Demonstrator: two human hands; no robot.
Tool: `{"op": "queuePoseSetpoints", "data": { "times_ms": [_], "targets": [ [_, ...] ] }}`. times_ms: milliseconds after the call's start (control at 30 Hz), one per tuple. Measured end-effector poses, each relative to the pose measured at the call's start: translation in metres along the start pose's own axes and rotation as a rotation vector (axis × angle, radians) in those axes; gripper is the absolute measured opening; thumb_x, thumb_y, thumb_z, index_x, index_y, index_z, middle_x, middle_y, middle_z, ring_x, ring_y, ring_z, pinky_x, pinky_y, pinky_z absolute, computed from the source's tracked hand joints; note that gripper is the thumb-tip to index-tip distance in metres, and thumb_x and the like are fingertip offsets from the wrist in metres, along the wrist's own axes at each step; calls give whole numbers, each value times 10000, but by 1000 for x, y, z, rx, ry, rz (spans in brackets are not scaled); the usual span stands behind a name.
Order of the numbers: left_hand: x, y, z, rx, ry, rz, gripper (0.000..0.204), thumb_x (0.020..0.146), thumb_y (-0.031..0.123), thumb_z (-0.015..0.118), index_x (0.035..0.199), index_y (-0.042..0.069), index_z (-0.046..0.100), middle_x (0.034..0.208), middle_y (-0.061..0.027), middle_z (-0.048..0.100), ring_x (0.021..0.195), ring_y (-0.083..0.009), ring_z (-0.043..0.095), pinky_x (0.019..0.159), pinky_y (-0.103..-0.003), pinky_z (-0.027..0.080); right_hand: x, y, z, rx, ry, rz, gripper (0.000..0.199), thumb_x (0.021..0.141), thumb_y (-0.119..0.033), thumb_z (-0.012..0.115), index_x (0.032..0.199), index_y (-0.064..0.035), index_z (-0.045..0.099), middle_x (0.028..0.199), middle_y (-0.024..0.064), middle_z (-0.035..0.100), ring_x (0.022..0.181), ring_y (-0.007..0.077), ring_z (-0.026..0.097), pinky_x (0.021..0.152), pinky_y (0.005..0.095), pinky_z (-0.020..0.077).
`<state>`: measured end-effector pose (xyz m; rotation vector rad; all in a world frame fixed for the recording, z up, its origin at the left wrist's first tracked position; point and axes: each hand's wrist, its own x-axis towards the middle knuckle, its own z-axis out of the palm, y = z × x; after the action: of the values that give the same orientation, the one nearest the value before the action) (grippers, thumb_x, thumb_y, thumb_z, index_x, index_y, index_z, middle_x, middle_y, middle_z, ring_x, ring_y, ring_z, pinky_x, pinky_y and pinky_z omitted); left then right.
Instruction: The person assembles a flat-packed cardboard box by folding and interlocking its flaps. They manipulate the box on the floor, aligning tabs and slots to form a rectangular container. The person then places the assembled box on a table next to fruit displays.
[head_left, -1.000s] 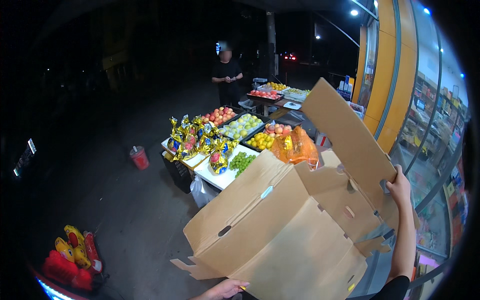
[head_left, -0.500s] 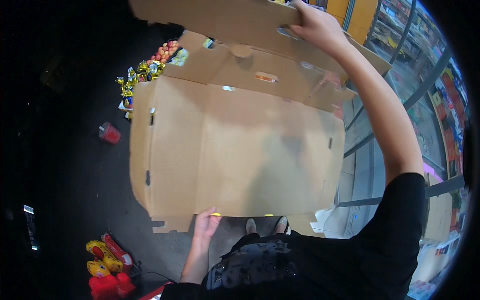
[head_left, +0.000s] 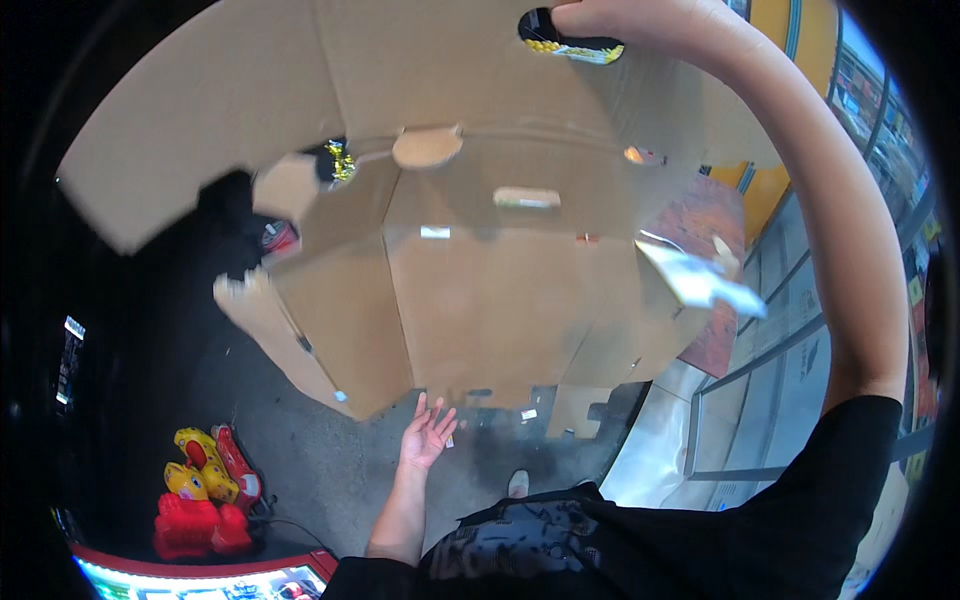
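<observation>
A large unfolded brown cardboard box [head_left: 520,290] hangs in front of me, creased into panels, with slots and hand holes. At the top, my right hand [head_left: 625,22] grips its upper panel by an oval hand hole, partly cut off by the picture's edge. Below the cardboard's lower edge, my left hand [head_left: 428,438] is open, palm up with fingers spread, holding nothing. Whether its fingertips touch the cardboard I cannot tell. Beside the cardboard's right edge is a blurred white and light-blue sheet [head_left: 700,280]; whether it is attached is unclear.
A red and yellow animal-shaped ride-on toy [head_left: 205,490] stands on the dark floor at lower left, near a red-framed lit case [head_left: 215,582]. Behind the cardboard's left side shows a red cup [head_left: 280,237]. To the right are a reddish tabletop [head_left: 715,215] and metal-framed glass [head_left: 770,400].
My right hand has lifted the cardboard's upper panel higher and nearer. The lower edge has risen and my left hand has let go of it, its fingers now spread.
</observation>
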<state>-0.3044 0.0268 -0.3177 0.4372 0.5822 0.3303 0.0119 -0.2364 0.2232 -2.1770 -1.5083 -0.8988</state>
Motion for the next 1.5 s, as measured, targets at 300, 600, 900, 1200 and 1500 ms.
{"op": "queuePoseSetpoints", "data": {
  "times_ms": [300, 600, 900, 1200, 1500],
  "targets": [
    [-39, 36, 65, 892, -16, 521, 408, 960, 148, 499, 1353, 44, 459, 1311, -85, 533, 1136, -224, 574, 976, -376, 468, -1, -82, -12, 4, -240, -71, 443, 788, -361, 699, 1001, -11, 531, 858, 223, 649, 870, 387, 642, 749, 454, 493],
    [-76, 69, 113, 571, -414, 745, 389, 961, 165, 512, 1324, 28, 482, 1284, -79, 551, 1110, -211, 585, 959, -369, 482, 12, -101, 41, -55, -306, -57, 358, 741, -165, 699, 1049, -52, 555, 833, 146, 673, 815, 302, 677, 698, 423, 542],
    [-42, 102, 23, 710, 162, 266, 392, 970, 279, 534, 1244, -3, 528, 1123, -118, 644, 1058, -228, 624, 915, -382, 508, -66, -110, 172, 177, -403, -106, 131, 805, -138, 538, 916, -70, 557, 693, 142, 632, 657, 348, 644, 580, 478, 506],
    [-11, 77, -3, 129, 22, -32, 355, 984, 207, 517, 1308, 70, 478, 1242, -152, 584, 1160, -278, 566, 997, -468, 470, -101, -116, 201, 240, -499, -83, 150, 772, -197, 592, 902, -126, 566, 699, 136, 625, 682, 330, 648, 576, 461, 503],
    [22, 115, 47, 461, 175, 126, 310, 879, 22, 541, 1186, -22, 535, 1046, -112, 640, 901, -211, 658, 792, -300, 562, -109, -83, 189, 203, -460, -14, 154, 834, -164, 601, 979, -118, 576, 804, 113, 648, 800, 315, 646, 649, 424, 508]
  ]
}}
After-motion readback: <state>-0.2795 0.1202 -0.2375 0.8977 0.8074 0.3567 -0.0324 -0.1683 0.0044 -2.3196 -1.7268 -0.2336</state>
